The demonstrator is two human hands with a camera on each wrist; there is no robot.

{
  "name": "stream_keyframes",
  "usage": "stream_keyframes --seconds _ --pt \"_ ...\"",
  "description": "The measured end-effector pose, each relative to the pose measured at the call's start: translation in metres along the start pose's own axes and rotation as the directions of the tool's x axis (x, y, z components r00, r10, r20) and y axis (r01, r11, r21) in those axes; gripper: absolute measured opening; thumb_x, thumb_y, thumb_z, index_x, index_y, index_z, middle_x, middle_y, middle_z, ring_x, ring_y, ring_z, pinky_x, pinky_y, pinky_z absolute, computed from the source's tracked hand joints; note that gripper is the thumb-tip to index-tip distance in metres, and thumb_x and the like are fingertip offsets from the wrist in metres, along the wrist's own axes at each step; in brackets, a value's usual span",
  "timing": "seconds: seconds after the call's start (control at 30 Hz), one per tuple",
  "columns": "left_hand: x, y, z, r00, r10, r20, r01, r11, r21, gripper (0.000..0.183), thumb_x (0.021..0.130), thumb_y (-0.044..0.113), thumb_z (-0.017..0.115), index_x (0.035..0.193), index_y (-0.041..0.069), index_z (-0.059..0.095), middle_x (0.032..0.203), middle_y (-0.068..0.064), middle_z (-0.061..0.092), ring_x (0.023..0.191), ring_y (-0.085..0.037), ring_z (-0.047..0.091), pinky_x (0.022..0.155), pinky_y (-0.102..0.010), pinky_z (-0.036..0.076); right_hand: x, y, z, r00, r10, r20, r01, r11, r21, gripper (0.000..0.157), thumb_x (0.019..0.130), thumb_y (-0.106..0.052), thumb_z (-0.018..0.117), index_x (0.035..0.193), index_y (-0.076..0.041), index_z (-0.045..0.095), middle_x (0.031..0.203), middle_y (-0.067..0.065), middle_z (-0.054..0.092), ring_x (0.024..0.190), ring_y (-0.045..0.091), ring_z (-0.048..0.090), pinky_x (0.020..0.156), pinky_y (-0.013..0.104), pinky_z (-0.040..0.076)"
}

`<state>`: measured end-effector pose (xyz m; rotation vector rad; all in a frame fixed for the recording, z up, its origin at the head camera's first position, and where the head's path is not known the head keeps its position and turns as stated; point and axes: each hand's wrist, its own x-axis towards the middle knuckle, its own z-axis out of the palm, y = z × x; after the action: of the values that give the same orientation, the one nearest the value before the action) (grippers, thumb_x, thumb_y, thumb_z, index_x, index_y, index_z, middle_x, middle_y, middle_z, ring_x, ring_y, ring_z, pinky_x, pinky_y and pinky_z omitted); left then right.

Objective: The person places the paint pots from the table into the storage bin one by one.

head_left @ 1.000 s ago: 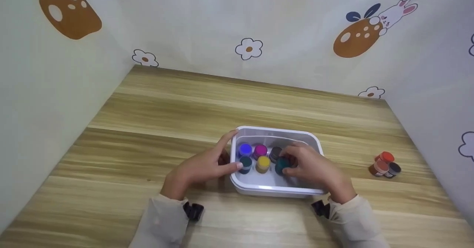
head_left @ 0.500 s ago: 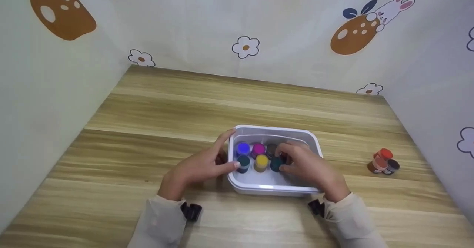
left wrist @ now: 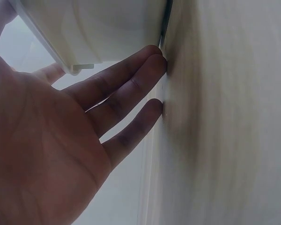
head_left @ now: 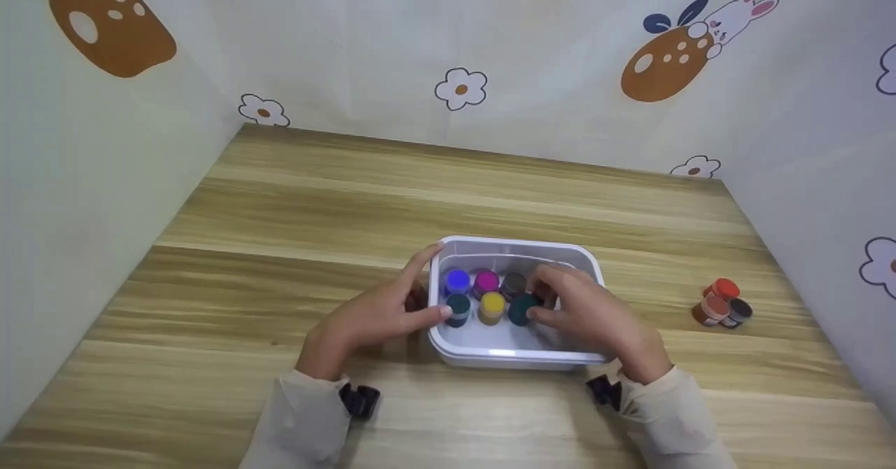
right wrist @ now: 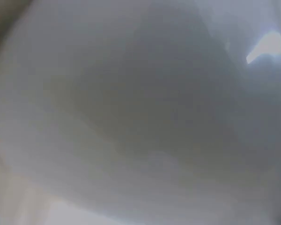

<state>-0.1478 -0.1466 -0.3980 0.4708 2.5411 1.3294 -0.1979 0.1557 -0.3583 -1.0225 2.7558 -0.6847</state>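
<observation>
In the head view a white plastic box [head_left: 518,354] holds several small paint jars. My left hand [head_left: 367,322] is at its left end, thumb over the rim beside a dark green jar [head_left: 458,309], index finger at the far corner. The left wrist view shows that hand's other fingers [left wrist: 126,91] extended, tips against the tabletop beside the box wall. Inside the box, my right hand [head_left: 595,308] pinches another dark green paint jar [head_left: 519,311] at the right of the front row. Blue [head_left: 458,281], magenta [head_left: 486,283], black [head_left: 514,284] and yellow [head_left: 491,306] jars stand around it.
On the wood-grain table [head_left: 336,203], right of the box, a red jar [head_left: 722,288], a brown jar [head_left: 712,309] and a black jar [head_left: 738,311] sit close together. Patterned cloth walls [head_left: 378,63] enclose the back and sides. The right wrist view is a blurred pale surface.
My right hand has shifted the dark green jar slightly left, closer to the yellow one. The left hand stays at the box's left end. The head view has shifted a little.
</observation>
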Motion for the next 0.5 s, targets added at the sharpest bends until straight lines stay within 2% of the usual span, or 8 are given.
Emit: stream_keyframes --seconds 0.1,0.23,0.37,0.5 --pt "0.001 0.001 0.000 1.000 0.000 0.003 0.000 1.000 -0.002 0.093 0.088 0.060 0.063 0.158 0.042 0.003 0.122 -0.009 0.059 0.111 -0.022 0.058 0.098 -0.051 0.047 -0.010 0.005 -0.018 0.999 -0.002 -0.049 0.004 0.999 0.044 0.017 0.090 -0.012 0.072 0.102 -0.002 0.065 0.094 0.005 0.066 0.085 0.015 0.061 0.075 0.034 0.054" --pt "0.002 0.001 0.000 1.000 -0.003 0.004 0.003 1.000 -0.004 0.093 0.089 0.059 0.064 0.157 0.044 0.003 0.122 -0.009 0.060 0.110 -0.021 0.058 0.098 -0.050 0.047 -0.029 0.020 -0.046 0.979 0.071 -0.189 -0.059 0.996 0.067 0.016 0.094 -0.015 0.068 0.105 -0.003 0.067 0.098 0.004 0.067 0.087 0.015 0.062 0.077 0.031 0.054" --pt "0.001 0.000 0.000 1.000 0.003 0.000 -0.003 1.000 0.003 0.093 0.089 0.059 0.064 0.157 0.043 0.003 0.120 -0.008 0.060 0.109 -0.020 0.059 0.097 -0.049 0.048 -0.052 0.050 -0.065 0.922 0.173 -0.346 -0.160 0.985 0.065 0.018 0.097 -0.019 0.066 0.106 -0.004 0.069 0.097 0.006 0.070 0.086 0.007 0.060 0.075 0.020 0.049" --pt "-0.001 -0.002 -0.002 1.000 -0.001 -0.007 0.001 1.000 0.008 0.094 0.088 0.060 0.064 0.158 0.042 0.003 0.119 -0.009 0.061 0.110 -0.021 0.060 0.096 -0.049 0.048 -0.076 0.088 -0.074 0.862 0.323 -0.392 -0.289 0.946 0.144 0.030 0.099 -0.027 0.062 0.113 -0.002 0.067 0.104 0.017 0.068 0.079 -0.001 0.058 0.063 0.018 0.049"
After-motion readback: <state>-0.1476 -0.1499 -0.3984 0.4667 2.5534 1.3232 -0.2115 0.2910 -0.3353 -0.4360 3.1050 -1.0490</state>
